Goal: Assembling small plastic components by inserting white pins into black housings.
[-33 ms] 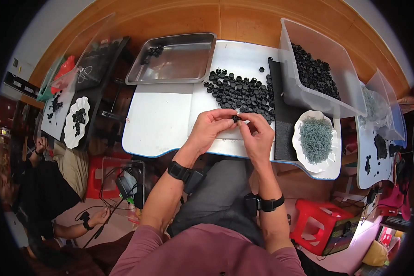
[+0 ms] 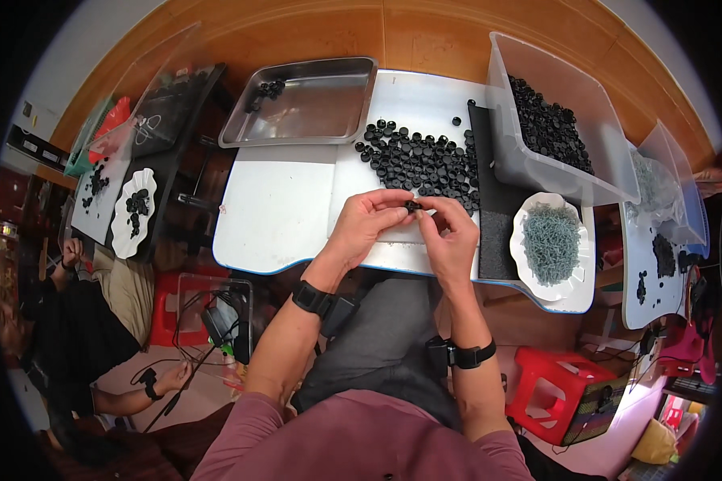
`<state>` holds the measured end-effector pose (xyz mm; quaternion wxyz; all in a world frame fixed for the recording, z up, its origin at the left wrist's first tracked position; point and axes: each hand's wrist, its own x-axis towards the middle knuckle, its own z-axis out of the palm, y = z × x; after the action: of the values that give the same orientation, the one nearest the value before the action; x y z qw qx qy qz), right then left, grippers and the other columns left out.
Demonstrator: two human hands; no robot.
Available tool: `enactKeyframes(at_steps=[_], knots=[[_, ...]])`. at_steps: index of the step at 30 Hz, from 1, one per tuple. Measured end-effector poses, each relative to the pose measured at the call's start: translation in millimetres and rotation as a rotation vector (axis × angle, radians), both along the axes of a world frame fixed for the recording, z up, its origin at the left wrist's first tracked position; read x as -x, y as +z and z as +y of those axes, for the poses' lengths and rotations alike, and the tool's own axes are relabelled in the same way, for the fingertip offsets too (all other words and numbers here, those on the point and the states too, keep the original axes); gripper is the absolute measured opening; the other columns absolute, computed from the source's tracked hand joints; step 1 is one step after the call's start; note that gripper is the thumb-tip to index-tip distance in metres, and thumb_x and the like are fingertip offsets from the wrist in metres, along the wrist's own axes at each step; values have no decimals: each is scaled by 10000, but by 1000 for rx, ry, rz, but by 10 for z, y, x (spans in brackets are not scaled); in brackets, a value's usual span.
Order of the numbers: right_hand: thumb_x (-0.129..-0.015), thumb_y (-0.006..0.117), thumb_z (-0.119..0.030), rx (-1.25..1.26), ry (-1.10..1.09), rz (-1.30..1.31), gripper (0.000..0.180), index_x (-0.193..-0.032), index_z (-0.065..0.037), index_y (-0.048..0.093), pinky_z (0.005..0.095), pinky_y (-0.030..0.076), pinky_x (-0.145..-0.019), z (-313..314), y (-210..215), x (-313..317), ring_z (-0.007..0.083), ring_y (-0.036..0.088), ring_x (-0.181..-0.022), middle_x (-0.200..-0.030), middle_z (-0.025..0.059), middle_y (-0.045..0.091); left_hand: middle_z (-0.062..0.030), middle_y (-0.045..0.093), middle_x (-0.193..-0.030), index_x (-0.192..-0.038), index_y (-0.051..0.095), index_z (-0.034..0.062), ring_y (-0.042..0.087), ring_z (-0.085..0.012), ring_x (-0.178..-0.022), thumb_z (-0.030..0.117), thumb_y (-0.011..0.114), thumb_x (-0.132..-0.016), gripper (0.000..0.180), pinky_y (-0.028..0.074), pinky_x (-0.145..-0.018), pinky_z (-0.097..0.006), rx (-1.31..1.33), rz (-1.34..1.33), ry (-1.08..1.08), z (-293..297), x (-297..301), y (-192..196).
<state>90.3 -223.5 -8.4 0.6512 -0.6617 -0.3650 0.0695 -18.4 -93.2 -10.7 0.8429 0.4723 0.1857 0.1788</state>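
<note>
My left hand (image 2: 361,228) and my right hand (image 2: 452,240) meet above the near edge of the white table (image 2: 277,216). Their thumbs and fingers pinch a small black part (image 2: 411,207) between them; the fingertips cover much of it, so its shape is unclear. Just beyond my fingers spreads a loose pile of small round black caps (image 2: 425,160), partly hidden by my hands. A white scalloped dish (image 2: 521,262) to the right of my right hand holds a heap of thin grey-green pieces (image 2: 552,240), too fine to make out.
A steel tray (image 2: 321,104) with several black parts stands at the back left. At the back right is a clear plastic bin (image 2: 569,188) of black parts, beside a dark mat (image 2: 497,216). Red stools (image 2: 541,393) stand below. A co-worker's hand (image 2: 174,377) shows at lower left.
</note>
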Motion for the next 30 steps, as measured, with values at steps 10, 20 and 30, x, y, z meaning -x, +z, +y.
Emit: enactKeyframes(at_steps=[10,20,30], knots=[[-852,733,21,-16,-15,17,166,-1014,-14,737,200,435,-548,-17,-4,-10,47,571,-639,-943,41,702,-152,710,-1146,-1288,611,-77,712,-181,-1010,2,614,-986,312,579,-942,-285,42,6,0,14,15,-7],[-842,735,18,-31,-20,-34,168,-1008,-12,733,210,447,-541,-7,-22,-6,64,583,-628,-950,53,709,-151,709,-1143,-1280,613,-86,711,-177,-1007,0,623,-982,310,580,-958,-283,44,16,-4,3,5,30],[-848,733,27,-52,33,30,171,-1013,-10,756,217,474,-580,-2,-46,-45,78,607,-679,-944,62,708,-146,715,-1123,-1276,619,-80,710,-164,-989,-5,634,-971,315,579,-934,-271,9,21,5,5,3,4]])
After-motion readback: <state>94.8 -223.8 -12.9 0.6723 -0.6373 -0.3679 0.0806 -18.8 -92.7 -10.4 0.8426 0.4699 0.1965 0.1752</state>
